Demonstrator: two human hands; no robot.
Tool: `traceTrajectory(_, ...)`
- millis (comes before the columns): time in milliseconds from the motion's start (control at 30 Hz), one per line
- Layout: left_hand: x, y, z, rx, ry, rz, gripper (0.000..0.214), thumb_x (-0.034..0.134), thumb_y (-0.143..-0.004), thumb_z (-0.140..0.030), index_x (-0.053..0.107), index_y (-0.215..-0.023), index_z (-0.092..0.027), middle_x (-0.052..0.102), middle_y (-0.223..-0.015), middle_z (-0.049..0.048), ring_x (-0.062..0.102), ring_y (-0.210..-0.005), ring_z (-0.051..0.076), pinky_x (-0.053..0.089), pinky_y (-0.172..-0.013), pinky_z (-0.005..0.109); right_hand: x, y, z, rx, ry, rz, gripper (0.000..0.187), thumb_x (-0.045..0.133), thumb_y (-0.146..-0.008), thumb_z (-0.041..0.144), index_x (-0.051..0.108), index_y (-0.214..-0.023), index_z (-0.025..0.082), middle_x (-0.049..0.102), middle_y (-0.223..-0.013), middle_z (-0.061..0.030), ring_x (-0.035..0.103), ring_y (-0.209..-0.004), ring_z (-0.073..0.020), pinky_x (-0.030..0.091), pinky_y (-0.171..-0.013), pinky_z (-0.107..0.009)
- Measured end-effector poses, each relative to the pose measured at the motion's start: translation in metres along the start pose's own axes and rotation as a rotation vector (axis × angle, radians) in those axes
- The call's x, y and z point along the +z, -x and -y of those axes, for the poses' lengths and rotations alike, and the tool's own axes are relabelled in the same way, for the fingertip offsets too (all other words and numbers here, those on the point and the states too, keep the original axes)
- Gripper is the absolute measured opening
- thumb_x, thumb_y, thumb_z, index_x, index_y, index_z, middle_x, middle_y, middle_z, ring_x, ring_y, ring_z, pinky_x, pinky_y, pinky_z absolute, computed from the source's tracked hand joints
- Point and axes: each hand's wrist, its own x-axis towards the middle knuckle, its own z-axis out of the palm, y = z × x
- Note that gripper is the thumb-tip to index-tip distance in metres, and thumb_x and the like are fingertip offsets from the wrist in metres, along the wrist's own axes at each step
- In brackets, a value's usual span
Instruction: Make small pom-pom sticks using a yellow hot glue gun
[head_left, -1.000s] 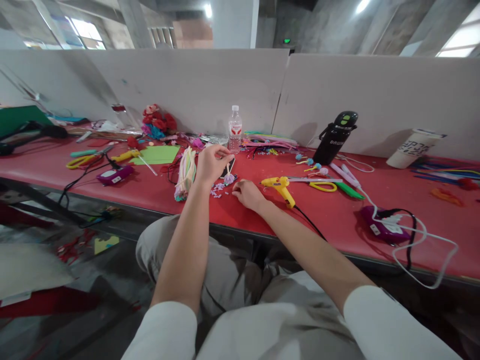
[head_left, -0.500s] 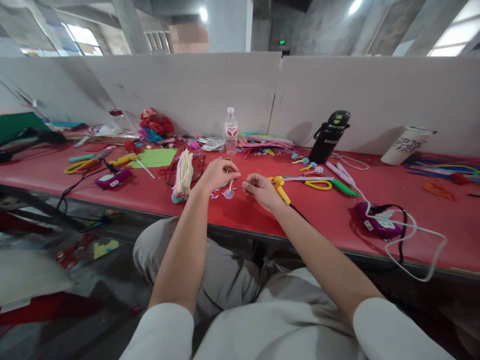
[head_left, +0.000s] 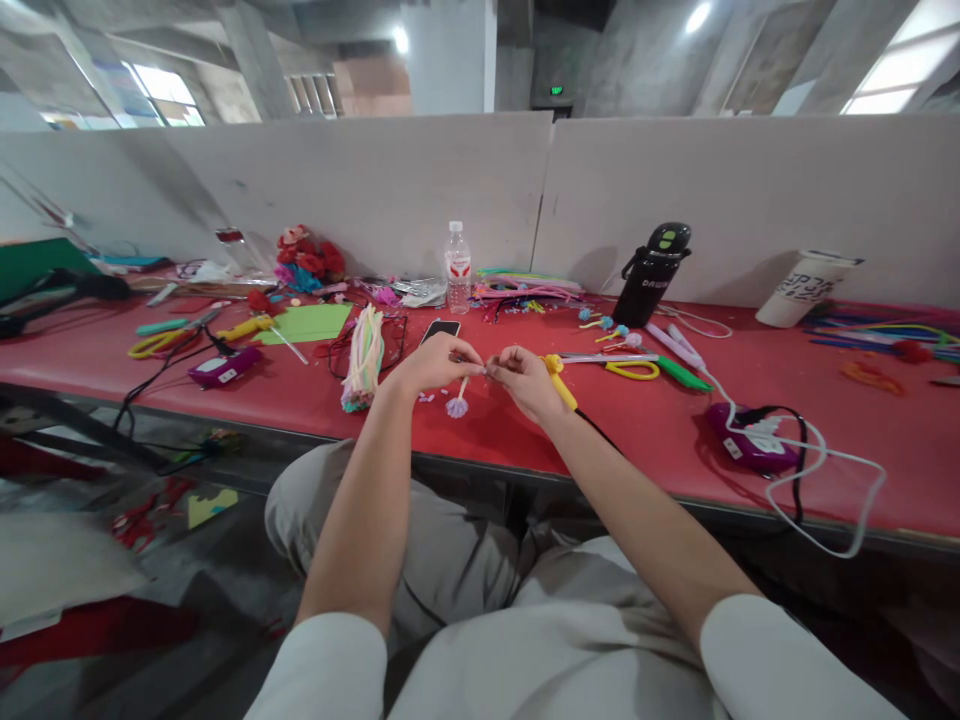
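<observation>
Now the right hand (head_left: 523,380) has met the left hand (head_left: 433,362). Left grip pinches a flower stick (head_left: 457,403); right grip is narrow.

- Red bench (head_left: 637,420), long.
- Middle: yellow glue gun (head_left: 559,378), scissors (head_left: 634,369), phone (head_left: 440,330).
- Back: water bottle (head_left: 457,268), black flask (head_left: 651,275), paper cup (head_left: 806,288) (lying on its side).
- Left: green paper (head_left: 307,323).

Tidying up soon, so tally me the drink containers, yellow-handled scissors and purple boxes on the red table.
Drink containers: 3 (clear bottle, black flask, white cup)
Yellow-handled scissors: 2
Purple boxes: 2
Total: 7
</observation>
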Motion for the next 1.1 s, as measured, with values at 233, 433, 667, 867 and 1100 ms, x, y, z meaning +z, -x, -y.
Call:
traceTrajectory(233,-0.0010,0.0012,-0.0062,-0.010,0.005,0.017,0.015,0.072,-0.072,-0.032,0.078,-0.082,-0.023,0.074,-0.076,0.0042,0.065,-0.068,0.018,0.052,-0.064,0.028,0.0004,-0.0002,-0.0008,-0.080,0.010,-0.047,0.039,0.079,-0.062,0.035,0.045,-0.076,0.023,0.062,-0.079,0.0021,0.059,-0.072,-0.0121,0.051,-0.079,-0.032)
traceTrajectory(433,0.0015,-0.0008,-0.0020,-0.018,-0.023,-0.006,0.016,0.070,-0.072,-0.030,0.078,-0.080,-0.019,0.073,-0.075,0.0046,0.064,-0.070,0.017,0.049,-0.065,0.026,0.0015,-0.0014,-0.0039,-0.118,0.021,-0.105,0.037,0.081,-0.061,0.034,0.049,-0.073,0.022,0.066,-0.075,0.0012,0.063,-0.070,-0.0141,0.053,-0.076,-0.033)
traceTrajectory(667,-0.0020,0.0024,-0.0072,-0.042,-0.032,0.007,0.022,0.065,-0.077,-0.033,0.077,-0.085,-0.016,0.071,-0.070,0.0045,0.060,-0.064,0.014,0.044,-0.060,0.024,-0.0004,-0.0022,-0.0061,-0.127,-0.049,-0.114,0.031,0.081,-0.063,0.034,0.056,-0.077,0.021,0.071,-0.079,-0.0009,0.067,-0.074,-0.0154,0.055,-0.077,-0.033)
traceTrajectory(867,-0.0034,0.0030,-0.0076,-0.022,-0.034,-0.009,0.023,0.065,-0.078,-0.035,0.076,-0.083,-0.015,0.068,-0.067,0.0033,0.058,-0.062,0.013,0.043,-0.058,0.023,-0.0040,0.0006,-0.0033,-0.219,0.248,-0.054,0.024,0.071,-0.075,0.038,0.067,-0.090,0.020,0.072,-0.086,-0.0043,0.066,-0.076,-0.0167,0.054,-0.074,-0.032)
traceTrajectory(1100,-0.0021,0.0026,-0.0072,-0.018,-0.033,0.029,0.021,0.063,-0.078,-0.031,0.076,-0.085,-0.017,0.071,-0.071,0.0038,0.062,-0.066,0.015,0.046,-0.062,0.024,-0.0034,0.0033,-0.0045,-0.315,0.536,-0.010,0.024,0.061,-0.085,0.041,0.070,-0.082,0.019,0.071,-0.078,-0.0047,0.063,-0.071,-0.0172,0.050,-0.067,-0.030)
